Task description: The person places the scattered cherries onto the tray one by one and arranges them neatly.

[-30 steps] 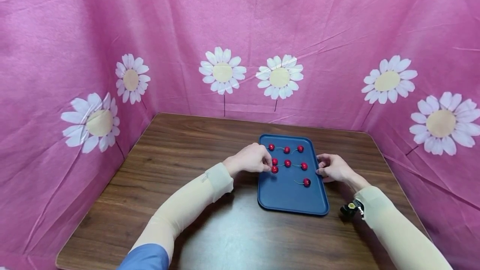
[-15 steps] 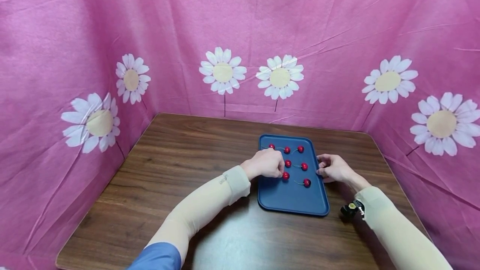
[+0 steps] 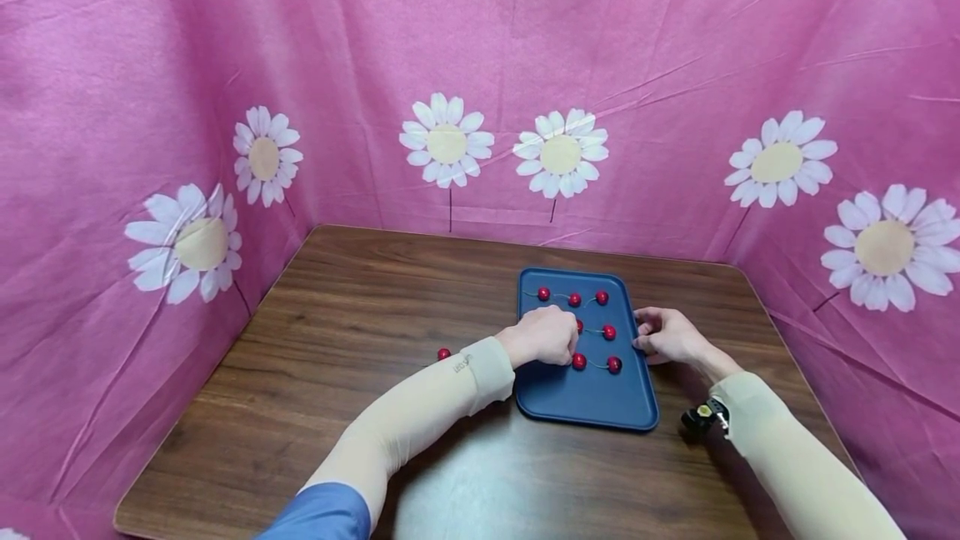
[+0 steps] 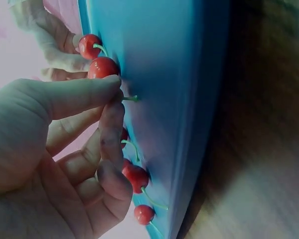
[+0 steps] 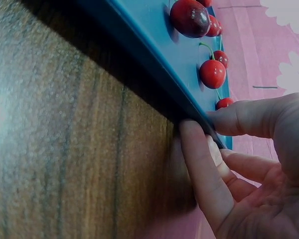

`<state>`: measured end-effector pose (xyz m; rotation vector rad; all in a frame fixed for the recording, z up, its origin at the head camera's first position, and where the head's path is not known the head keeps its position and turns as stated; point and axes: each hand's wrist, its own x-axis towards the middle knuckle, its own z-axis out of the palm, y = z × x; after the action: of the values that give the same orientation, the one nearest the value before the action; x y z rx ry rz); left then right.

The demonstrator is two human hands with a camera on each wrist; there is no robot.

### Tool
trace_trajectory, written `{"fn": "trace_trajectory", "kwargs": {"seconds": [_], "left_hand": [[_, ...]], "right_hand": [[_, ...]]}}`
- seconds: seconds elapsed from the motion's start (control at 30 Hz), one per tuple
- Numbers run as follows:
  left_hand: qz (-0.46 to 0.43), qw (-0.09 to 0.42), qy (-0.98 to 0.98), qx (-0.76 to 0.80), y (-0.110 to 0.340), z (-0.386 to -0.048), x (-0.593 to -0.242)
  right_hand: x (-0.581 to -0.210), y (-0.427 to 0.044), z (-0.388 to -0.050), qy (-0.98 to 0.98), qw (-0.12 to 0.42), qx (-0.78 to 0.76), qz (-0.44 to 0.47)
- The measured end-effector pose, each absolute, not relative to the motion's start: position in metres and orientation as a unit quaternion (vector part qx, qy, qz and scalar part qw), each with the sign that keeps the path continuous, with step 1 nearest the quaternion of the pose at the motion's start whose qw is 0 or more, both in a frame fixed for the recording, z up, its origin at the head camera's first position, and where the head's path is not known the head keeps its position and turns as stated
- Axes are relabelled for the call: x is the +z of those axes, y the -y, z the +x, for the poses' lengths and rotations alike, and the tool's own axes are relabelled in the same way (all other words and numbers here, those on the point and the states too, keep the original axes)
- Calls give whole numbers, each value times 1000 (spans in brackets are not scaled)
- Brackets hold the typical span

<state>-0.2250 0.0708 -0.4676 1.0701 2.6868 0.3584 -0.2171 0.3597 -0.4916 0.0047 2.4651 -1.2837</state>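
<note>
The blue tray lies on the wooden table and carries several red cherries with thin stems. My left hand is over the tray, pinching a cherry by its stem between thumb and index finger. That cherry is low over the tray in the left wrist view, beside another cherry. A back row holds three cherries, one at the back left corner. My left hand partly covers the middle row. On the tray's right edge, my right hand grips the rim, thumb on top.
Left of the tray, a single cherry lies on the table, partly behind my left sleeve. A pink curtain with daisies surrounds the table's back and sides. A small black device sits at my right wrist.
My left hand has moved right and nearer to me across the tray, carrying the cherry beside the front right one. The cherry on the table has come into sight. My right hand stays still.
</note>
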Motion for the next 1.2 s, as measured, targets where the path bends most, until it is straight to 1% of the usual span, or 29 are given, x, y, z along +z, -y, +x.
{"fn": "trace_trajectory", "kwargs": {"seconds": [0.43, 0.83, 1.0, 1.2], "left_hand": [[358, 99, -921, 115, -73, -222, -472], [350, 107, -921, 136, -63, -222, -470], [370, 104, -911, 147, -54, -225, -465], [409, 123, -888, 174, -35, -228, -460]], "right_hand": [[-491, -360, -217, -872, 183, -453, 4], [-490, -360, -217, -871, 184, -456, 2], [-490, -359, -218, -872, 181, -454, -1], [-489, -358, -218, -875, 178, -450, -3]]}}
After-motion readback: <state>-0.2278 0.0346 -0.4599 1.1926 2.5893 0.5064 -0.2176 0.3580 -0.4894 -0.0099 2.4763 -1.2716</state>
